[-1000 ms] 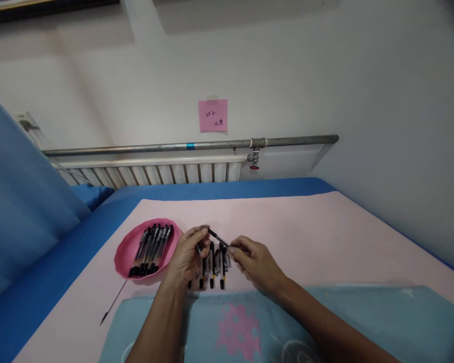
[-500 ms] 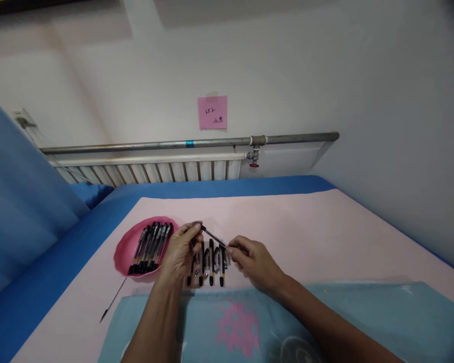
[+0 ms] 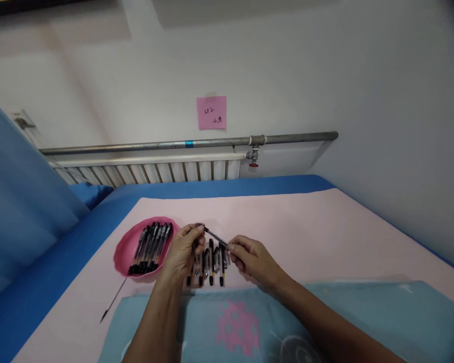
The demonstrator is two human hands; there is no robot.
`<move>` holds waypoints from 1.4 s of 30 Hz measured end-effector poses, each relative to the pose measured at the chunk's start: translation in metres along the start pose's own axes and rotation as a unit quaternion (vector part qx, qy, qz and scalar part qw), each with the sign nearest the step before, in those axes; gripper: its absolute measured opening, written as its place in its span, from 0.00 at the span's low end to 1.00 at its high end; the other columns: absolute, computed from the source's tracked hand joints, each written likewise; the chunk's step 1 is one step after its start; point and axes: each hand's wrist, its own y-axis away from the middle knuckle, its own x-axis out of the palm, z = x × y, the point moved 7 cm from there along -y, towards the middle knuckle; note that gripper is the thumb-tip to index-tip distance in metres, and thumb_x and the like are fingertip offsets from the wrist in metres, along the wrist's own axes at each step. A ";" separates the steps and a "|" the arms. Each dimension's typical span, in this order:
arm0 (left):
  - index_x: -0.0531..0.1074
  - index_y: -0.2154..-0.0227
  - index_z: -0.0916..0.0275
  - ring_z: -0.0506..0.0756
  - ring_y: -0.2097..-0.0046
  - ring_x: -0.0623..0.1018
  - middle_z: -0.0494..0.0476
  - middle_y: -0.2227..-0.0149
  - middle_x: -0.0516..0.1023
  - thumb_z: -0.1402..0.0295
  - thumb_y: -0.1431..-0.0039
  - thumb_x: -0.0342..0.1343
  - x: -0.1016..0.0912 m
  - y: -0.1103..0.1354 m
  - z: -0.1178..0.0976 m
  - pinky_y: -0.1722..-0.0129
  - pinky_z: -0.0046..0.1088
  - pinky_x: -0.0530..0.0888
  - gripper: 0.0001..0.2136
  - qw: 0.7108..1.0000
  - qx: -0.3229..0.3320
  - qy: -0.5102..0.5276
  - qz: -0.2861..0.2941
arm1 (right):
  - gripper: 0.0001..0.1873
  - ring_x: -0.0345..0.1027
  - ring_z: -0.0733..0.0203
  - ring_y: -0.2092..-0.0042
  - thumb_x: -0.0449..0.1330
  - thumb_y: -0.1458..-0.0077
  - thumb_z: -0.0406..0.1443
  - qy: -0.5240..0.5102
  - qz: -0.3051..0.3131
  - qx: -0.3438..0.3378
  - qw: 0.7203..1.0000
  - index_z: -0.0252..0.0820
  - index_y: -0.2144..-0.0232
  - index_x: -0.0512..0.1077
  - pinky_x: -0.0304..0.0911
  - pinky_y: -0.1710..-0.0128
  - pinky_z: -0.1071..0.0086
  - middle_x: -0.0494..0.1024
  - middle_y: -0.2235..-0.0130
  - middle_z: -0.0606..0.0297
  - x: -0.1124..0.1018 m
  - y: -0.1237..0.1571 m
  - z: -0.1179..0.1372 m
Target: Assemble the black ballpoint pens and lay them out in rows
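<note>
My left hand (image 3: 182, 253) and my right hand (image 3: 250, 257) are both pinched on one black pen (image 3: 216, 237), held just above the pink sheet (image 3: 306, 237). The left fingers grip its far end, the right fingers its near end. Under the hands lies a row of several black pens with yellow bands (image 3: 211, 262). A pink dish (image 3: 125, 250) to the left of my left hand holds several more black pens (image 3: 151, 247).
A thin dark pen refill (image 3: 113, 301) lies on the sheet at the near left. A light blue patterned cloth (image 3: 249, 327) covers the near edge. Behind stand a blue mattress edge (image 3: 219, 189), a radiator (image 3: 151, 172), a pipe (image 3: 189, 144) and a pink note (image 3: 211, 112).
Both hands have shifted slightly left and away with the pen still between them. The pens on the sheet and in the dish have not moved.
</note>
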 end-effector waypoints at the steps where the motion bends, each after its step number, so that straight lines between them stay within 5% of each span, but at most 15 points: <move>1: 0.70 0.76 0.68 0.44 0.80 0.65 0.50 0.80 0.67 0.69 0.63 0.65 0.003 0.001 0.002 0.86 0.17 0.54 0.11 1.000 -0.002 -0.009 0.012 | 0.11 0.53 0.72 0.82 0.51 0.48 0.40 0.000 0.001 -0.002 1.000 0.41 0.78 0.62 0.49 0.83 0.77 0.61 0.83 0.73 0.001 0.000 0.000; 12: 0.69 0.73 0.67 0.41 0.85 0.58 0.48 0.83 0.66 0.64 0.54 0.60 0.019 0.006 0.019 0.86 0.18 0.51 0.10 0.996 -0.015 -0.057 0.070 | 0.09 0.53 0.71 0.82 0.51 0.49 0.40 -0.007 -0.023 -0.004 1.000 0.41 0.76 0.62 0.50 0.82 0.76 0.60 0.83 0.73 0.000 0.000 -0.004; 25: 0.71 0.73 0.68 0.43 0.81 0.64 0.48 0.80 0.66 0.67 0.61 0.64 0.001 -0.001 0.005 0.87 0.16 0.54 0.12 1.000 0.023 0.000 -0.014 | 0.10 0.54 0.71 0.81 0.51 0.48 0.40 0.005 0.001 -0.010 1.000 0.41 0.77 0.62 0.50 0.80 0.76 0.61 0.82 0.72 0.004 -0.001 -0.006; 34: 0.66 0.78 0.66 0.43 0.80 0.65 0.48 0.80 0.66 0.75 0.58 0.61 -0.069 -0.009 -0.041 0.87 0.15 0.56 0.07 0.969 0.132 0.115 -0.174 | 0.09 0.62 0.64 0.68 0.53 0.51 0.35 0.238 -0.029 -0.081 0.967 0.40 0.76 0.73 0.56 0.70 0.73 0.69 0.71 0.64 -0.028 -0.007 0.000; 37: 0.65 0.77 0.66 0.44 0.80 0.66 0.49 0.79 0.66 0.76 0.55 0.59 -0.079 -0.009 -0.045 0.86 0.15 0.57 0.06 0.965 0.132 0.129 -0.185 | 0.10 0.63 0.64 0.69 0.53 0.52 0.35 0.280 -0.058 -0.037 0.957 0.40 0.76 0.73 0.55 0.72 0.73 0.70 0.73 0.64 -0.040 -0.010 -0.007; 42: 0.67 0.76 0.67 0.44 0.80 0.65 0.49 0.80 0.66 0.76 0.58 0.60 -0.058 -0.008 -0.032 0.87 0.16 0.56 0.06 0.980 0.095 0.101 -0.144 | 0.08 0.63 0.65 0.74 0.52 0.53 0.33 0.268 -0.079 0.067 0.958 0.38 0.77 0.70 0.54 0.76 0.74 0.70 0.78 0.65 -0.037 -0.010 -0.026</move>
